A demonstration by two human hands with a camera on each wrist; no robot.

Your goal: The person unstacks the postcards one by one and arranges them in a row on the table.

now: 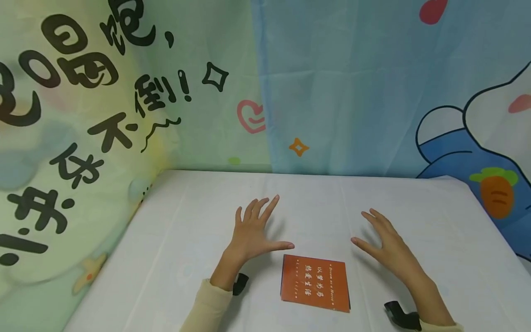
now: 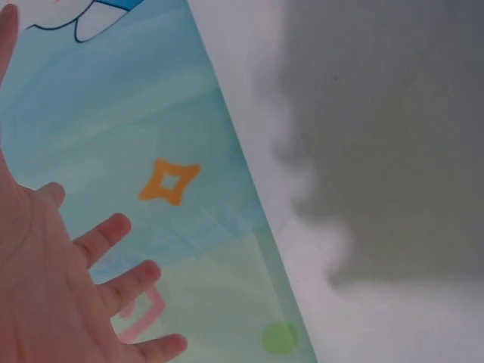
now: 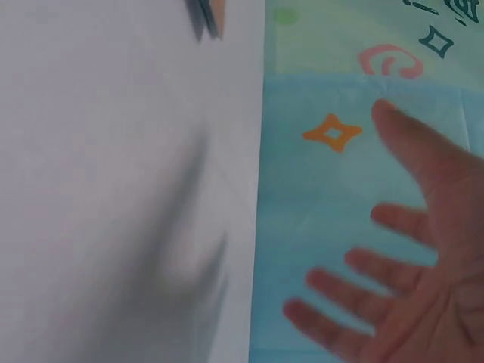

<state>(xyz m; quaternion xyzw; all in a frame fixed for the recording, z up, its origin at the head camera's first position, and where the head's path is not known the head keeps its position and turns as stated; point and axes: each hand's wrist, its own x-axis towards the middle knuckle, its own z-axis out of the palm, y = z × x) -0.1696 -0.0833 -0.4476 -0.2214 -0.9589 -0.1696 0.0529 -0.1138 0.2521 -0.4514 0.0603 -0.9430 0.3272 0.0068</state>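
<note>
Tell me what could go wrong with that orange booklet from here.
The orange booklet lies flat on the white tabletop, so the left hand or right hand might push it along instead of getting underneath.

Its edges show dark below the cover; any loose layers could slip apart.

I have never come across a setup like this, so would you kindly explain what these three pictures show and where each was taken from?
There is no machine here, just a person's two bare hands. The head picture comes from a camera worn on the head, looking forward and down. The other two come from cameras worn on the wrists, each showing one hand close up: the left hand and the right hand. On the white-covered table lies an orange booklet with white lettering, between the forearms. Behind hangs a printed cartoon backdrop. Both hands have their fingers spread, and neither holds anything.
</note>
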